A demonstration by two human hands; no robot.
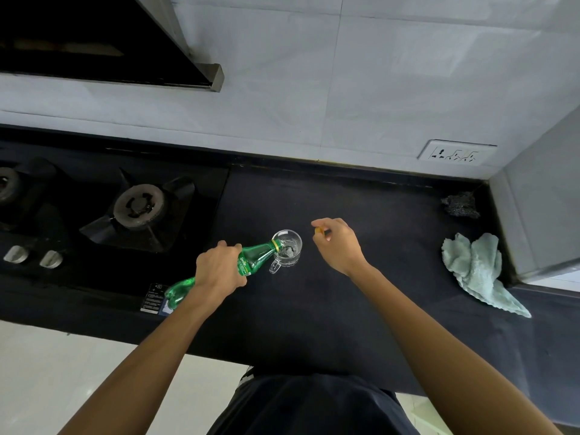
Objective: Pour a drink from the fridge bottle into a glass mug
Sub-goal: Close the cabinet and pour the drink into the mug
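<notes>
My left hand grips a green plastic bottle around its middle and tilts it, base low at the left, neck with a yellow ring over the rim of a clear glass mug. The mug stands upright on the black counter, handle toward me, with clear fizzy liquid in its bottom. My right hand hovers just right of the mug and pinches a small yellow bottle cap in its fingertips.
A black gas hob with burners and knobs lies to the left. A crumpled pale blue cloth and a dark scrubber sit at the counter's right end, beside a grey wall. A wall socket is behind; a hood overhangs the hob.
</notes>
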